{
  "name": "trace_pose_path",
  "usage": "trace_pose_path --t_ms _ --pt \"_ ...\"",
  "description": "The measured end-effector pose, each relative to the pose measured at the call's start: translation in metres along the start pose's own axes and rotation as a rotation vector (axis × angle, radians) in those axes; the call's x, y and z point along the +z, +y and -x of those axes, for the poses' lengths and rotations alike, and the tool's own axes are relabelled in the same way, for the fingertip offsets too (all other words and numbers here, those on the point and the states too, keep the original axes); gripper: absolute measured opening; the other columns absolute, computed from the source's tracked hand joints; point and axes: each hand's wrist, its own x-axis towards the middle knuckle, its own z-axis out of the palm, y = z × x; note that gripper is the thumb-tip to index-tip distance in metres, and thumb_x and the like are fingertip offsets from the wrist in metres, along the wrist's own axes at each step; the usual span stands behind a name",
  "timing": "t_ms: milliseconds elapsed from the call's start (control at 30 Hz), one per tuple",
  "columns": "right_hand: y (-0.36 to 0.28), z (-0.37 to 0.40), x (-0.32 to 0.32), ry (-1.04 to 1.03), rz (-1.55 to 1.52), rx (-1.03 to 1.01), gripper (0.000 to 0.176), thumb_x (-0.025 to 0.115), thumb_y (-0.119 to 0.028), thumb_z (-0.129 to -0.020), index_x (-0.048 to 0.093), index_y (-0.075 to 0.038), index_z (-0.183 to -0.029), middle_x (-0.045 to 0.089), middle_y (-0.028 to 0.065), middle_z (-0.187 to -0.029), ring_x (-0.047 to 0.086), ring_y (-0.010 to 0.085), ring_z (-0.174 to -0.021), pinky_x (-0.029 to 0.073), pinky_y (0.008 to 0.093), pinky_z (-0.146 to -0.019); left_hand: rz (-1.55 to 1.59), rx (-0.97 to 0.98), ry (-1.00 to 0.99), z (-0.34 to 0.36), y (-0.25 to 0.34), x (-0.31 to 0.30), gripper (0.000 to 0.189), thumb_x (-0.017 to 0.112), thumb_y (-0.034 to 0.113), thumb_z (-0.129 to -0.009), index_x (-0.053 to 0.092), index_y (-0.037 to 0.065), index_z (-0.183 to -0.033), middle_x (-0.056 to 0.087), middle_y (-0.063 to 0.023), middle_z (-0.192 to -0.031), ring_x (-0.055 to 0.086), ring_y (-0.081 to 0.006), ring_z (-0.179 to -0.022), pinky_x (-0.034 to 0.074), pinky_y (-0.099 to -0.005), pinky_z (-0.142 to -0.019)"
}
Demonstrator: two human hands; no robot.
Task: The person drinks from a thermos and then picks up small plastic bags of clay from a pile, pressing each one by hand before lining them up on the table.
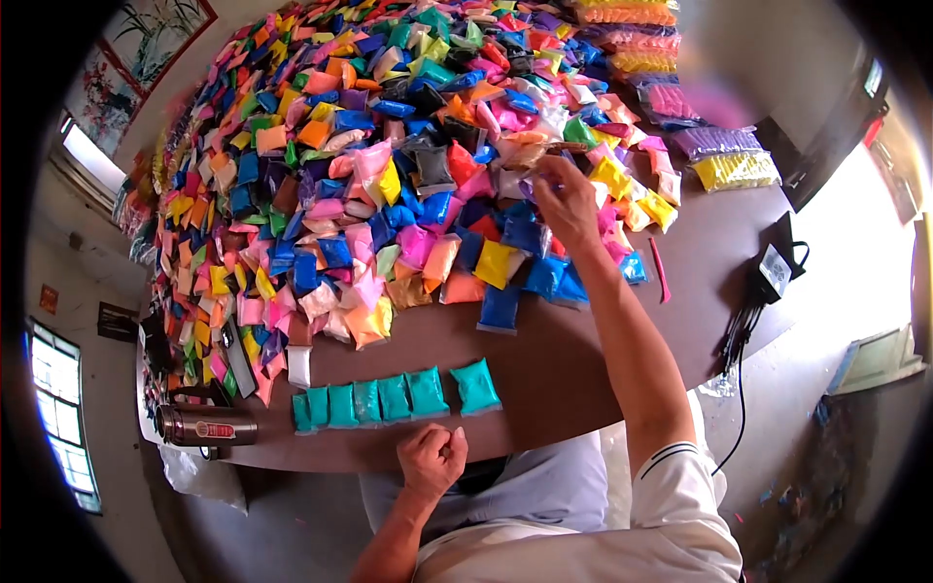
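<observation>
My right hand [567,199] reaches into the large heap of small coloured packets [418,175]; its fingers are bent down at the packets, and what they touch or hold is too small to make out. At the table's near edge my left hand [432,459] rests closed, just below a row of teal packets [367,401]. Several of these lie side by side. One more teal packet [475,387] lies a little apart at the row's right end. A blue packet [499,308] sticks out of the heap's near edge.
A steel flask [206,426] stands at the table's left edge. Bundled yellow packets [736,172] lie at the back right. A thin red tool [659,270] lies right of the heap. A black device [776,270] with cables sits on the right edge.
</observation>
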Motion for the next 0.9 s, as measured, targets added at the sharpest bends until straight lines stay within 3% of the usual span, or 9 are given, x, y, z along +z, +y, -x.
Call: trace_pose_path --t_ms 67,100,333,400,533,567,667,800,900 --pt "-0.010 0.002 0.014 -0.007 0.226 -0.338 0.028 0.062 -0.014 -0.082 0.061 -0.005 -0.108 0.065 0.0139 -0.098 0.062 0.0288 -0.093 0.048 0.0386 -0.083 -0.007 0.003 0.004 0.000 0.000 0.001 0.028 0.067 0.005 -0.077 0.045 0.005 -0.059 0.049 -0.0050 -0.056 0.046 -0.0206 -0.043 0.036 -0.0312 -0.040" --pt "-0.008 -0.003 0.022 -0.049 0.211 -0.376 0.038 0.067 -0.019 -0.080 0.059 -0.008 -0.115 0.061 0.0147 -0.112 0.057 0.0327 -0.104 0.045 0.0397 -0.090 -0.010 0.010 0.007 0.000 0.000 0.001 0.028 0.067 0.005 -0.077 0.045 0.005 -0.059 0.049 -0.0050 -0.056 0.046 -0.0207 -0.043 0.036 -0.0313 -0.040" --pt "-0.042 -0.029 0.095 0.009 0.405 -0.482 0.058 0.079 -0.033 -0.064 0.061 -0.015 -0.116 0.042 0.0165 -0.133 0.042 0.0382 -0.121 0.035 0.0518 -0.097 -0.001 0.034 0.017 -0.001 0.000 0.002 0.026 0.066 0.005 -0.077 0.048 0.002 -0.059 0.051 -0.0072 -0.057 0.044 -0.0162 -0.041 0.033 -0.0283 -0.039" --pt "-0.043 -0.031 0.105 -0.233 0.519 -0.406 0.061 0.081 -0.039 -0.060 0.064 -0.018 -0.115 0.040 0.0118 -0.137 0.040 0.0375 -0.124 0.031 0.0556 -0.101 -0.015 -0.044 0.004 -0.003 0.004 0.001 0.026 0.067 0.005 -0.075 0.047 0.006 -0.057 0.050 -0.0065 -0.056 0.047 -0.0221 -0.042 0.036 -0.0311 -0.039" --pt "-0.026 -0.030 0.101 -0.329 0.405 -0.504 0.049 0.078 -0.033 -0.062 0.065 -0.009 -0.103 0.052 0.0095 -0.126 0.049 0.0322 -0.114 0.037 0.0464 -0.097 -0.039 -0.039 0.046 -0.003 0.003 0.004 0.027 0.068 0.005 -0.074 0.047 0.005 -0.056 0.051 -0.0068 -0.056 0.047 -0.0220 -0.042 0.036 -0.0308 -0.039" --pt "-0.025 -0.025 0.097 -0.274 0.373 -0.530 0.044 0.076 -0.027 -0.064 0.063 -0.005 -0.100 0.058 0.0108 -0.113 0.051 0.0319 -0.110 0.039 0.0429 -0.095 -0.031 -0.023 0.054 -0.003 0.003 0.005 0.027 0.068 0.005 -0.074 0.047 0.005 -0.057 0.051 -0.0068 -0.056 0.047 -0.0219 -0.042 0.037 -0.0309 -0.039" --pt "-0.017 -0.026 0.079 -0.302 0.354 -0.452 0.042 0.075 -0.021 -0.065 0.060 -0.004 -0.101 0.060 0.0128 -0.107 0.052 0.0341 -0.109 0.040 0.0425 -0.094 -0.036 -0.012 0.058 -0.001 0.004 0.004 0.027 0.068 0.005 -0.075 0.047 0.005 -0.058 0.051 -0.0068 -0.056 0.048 -0.0222 -0.042 0.037 -0.0314 -0.039" --pt "-0.008 -0.023 0.047 -0.263 0.470 -0.551 0.044 0.070 -0.012 -0.064 0.057 -0.003 -0.105 0.059 0.0150 -0.104 0.053 0.0355 -0.106 0.042 0.0429 -0.093 -0.063 0.029 0.051 -0.001 0.004 0.003 0.026 0.067 0.006 -0.076 0.047 0.005 -0.060 0.052 -0.0068 -0.058 0.049 -0.0233 -0.044 0.039 -0.0322 -0.040" --pt "-0.010 -0.023 0.026 -0.360 0.533 -0.577 0.037 0.068 -0.019 -0.066 0.062 -0.004 -0.099 0.063 0.0148 -0.098 0.057 0.0339 -0.100 0.042 0.0431 -0.093 -0.044 0.061 0.066 0.000 0.000 0.005 0.024 0.067 0.004 -0.075 0.048 0.004 -0.060 0.051 -0.0057 -0.056 0.046 -0.0177 -0.042 0.036 -0.0290 -0.039"
